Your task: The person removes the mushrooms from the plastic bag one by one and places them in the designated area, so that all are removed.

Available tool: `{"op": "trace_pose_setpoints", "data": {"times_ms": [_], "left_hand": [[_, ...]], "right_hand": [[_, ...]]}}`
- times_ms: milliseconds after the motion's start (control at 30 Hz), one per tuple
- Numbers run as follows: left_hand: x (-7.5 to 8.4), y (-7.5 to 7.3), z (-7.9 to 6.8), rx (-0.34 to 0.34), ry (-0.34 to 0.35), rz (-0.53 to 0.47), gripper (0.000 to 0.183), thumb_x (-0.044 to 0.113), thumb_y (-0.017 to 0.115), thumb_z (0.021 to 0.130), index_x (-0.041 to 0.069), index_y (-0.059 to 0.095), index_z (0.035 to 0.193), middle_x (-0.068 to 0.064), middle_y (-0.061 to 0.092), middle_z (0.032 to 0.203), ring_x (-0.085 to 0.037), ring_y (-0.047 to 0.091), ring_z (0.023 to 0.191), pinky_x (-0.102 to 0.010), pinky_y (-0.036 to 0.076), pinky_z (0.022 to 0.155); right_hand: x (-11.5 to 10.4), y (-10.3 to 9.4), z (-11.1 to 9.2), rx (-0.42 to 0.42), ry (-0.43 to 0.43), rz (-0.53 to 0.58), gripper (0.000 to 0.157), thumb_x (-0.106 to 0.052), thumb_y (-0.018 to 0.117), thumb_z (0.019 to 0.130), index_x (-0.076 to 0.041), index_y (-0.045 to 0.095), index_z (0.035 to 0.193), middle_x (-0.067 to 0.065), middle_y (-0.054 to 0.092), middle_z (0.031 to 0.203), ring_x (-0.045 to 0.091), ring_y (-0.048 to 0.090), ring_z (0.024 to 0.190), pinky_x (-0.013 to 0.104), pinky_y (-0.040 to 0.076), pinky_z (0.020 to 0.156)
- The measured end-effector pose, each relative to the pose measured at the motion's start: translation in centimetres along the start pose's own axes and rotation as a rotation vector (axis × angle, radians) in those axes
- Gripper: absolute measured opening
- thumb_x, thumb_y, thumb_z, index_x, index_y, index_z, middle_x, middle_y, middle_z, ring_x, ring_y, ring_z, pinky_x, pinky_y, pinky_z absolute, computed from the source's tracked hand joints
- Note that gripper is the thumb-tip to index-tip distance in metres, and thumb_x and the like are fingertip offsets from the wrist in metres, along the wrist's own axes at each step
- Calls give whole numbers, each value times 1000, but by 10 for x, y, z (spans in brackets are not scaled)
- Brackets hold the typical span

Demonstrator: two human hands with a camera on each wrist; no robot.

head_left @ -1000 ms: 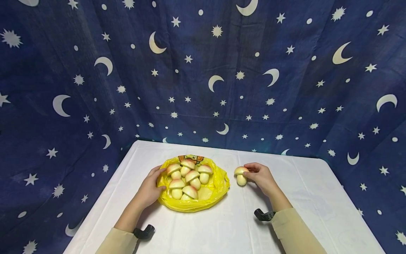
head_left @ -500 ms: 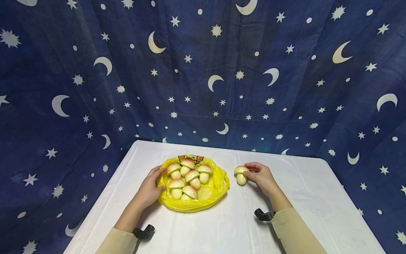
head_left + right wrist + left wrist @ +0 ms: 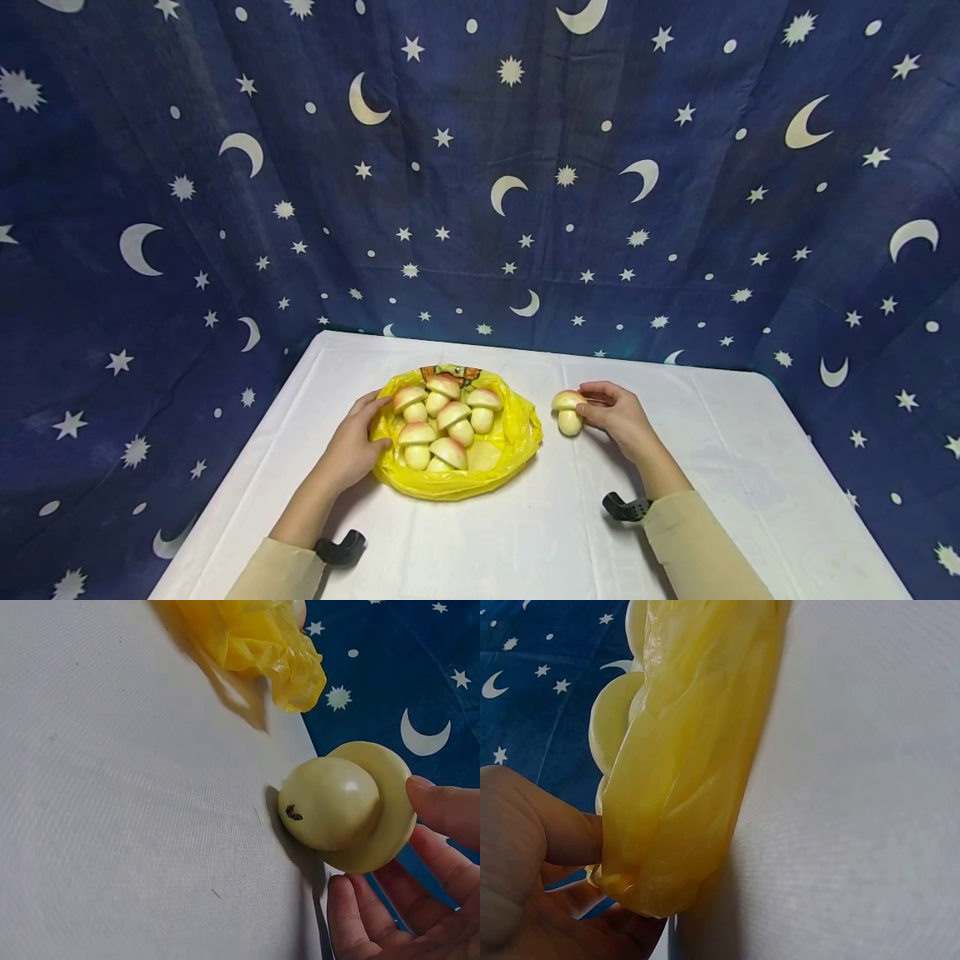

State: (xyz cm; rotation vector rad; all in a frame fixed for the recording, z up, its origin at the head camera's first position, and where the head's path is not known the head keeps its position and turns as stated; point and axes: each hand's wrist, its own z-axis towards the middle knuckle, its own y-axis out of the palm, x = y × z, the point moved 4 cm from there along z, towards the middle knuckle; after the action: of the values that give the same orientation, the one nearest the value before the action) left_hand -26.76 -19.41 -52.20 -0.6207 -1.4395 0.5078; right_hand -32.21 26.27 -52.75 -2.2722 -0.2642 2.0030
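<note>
A yellow plastic bag [image 3: 504,475] lies spread with its mouth up on the table, holding several toy mushrooms [image 3: 455,415] with pale stems and reddish caps. My left hand [image 3: 356,443] holds the bag's left end; in the left wrist view the thumb [image 3: 574,836] is against the yellow plastic, the other fingers partly hidden by the bag. To the right of the bag, my right hand [image 3: 617,421] pinches one more toy mushroom [image 3: 570,423] by its cap. The right wrist view shows this mushroom's stem end [image 3: 326,802], with a dark mark, beside the table surface.
A white cloth covers the table [image 3: 480,550]. Behind and at the sides hangs a dark blue curtain [image 3: 450,192] with moons and stars. Black wrist devices sit at the left [image 3: 341,548] and right cuffs.
</note>
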Motion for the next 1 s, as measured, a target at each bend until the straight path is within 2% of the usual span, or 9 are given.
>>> {"op": "trace_pose_setpoints", "data": {"times_ms": [200, 333, 600, 800, 1000], "left_hand": [[1, 0, 0, -1, -7, -1, 68, -3, 70, 95, 7, 50, 159, -12, 32, 175, -41, 30, 164, -61, 25, 134], [1, 0, 0, -2, -7, -1, 68, -3, 70, 95, 7, 50, 159, -12, 32, 175, -42, 30, 164, -62, 24, 134], [1, 1, 0, -8, -8, 4, 67, -2, 70, 96, 7, 49, 159, -13, 32, 175, -43, 30, 163, -63, 25, 133], [0, 1, 0, -5, -15, -4, 68, -2, 70, 95, 8, 49, 160, -12, 31, 176, -43, 29, 164, -62, 25, 133], [-1, 2, 0, 0, -11, -6, 69, -2, 71, 94, 7, 49, 159, -12, 32, 175, -43, 30, 163, -63, 26, 133]], "right_hand": [[0, -6, -2, 10, 10, -24, 61, -8, 79, 95, 7, 54, 149, 30, 58, 153, 3, 70, 105, 28, 66, 89], [-4, -10, -6, 5, -9, -21, 62, -7, 76, 97, 9, 51, 151, 32, 55, 155, -1, 69, 102, 29, 66, 87], [-10, -18, -12, 26, -36, -56, 62, -8, 75, 98, 8, 49, 152, 33, 58, 152, -1, 69, 101, 33, 67, 88], [-17, -22, -15, 55, -57, -83, 58, -7, 74, 98, 6, 52, 151, 32, 59, 150, -1, 69, 103, 29, 66, 91], [-23, -24, -21, 55, -91, -79, 56, -7, 75, 98, 4, 55, 149, 35, 58, 150, -4, 70, 101, 36, 66, 95]]}}
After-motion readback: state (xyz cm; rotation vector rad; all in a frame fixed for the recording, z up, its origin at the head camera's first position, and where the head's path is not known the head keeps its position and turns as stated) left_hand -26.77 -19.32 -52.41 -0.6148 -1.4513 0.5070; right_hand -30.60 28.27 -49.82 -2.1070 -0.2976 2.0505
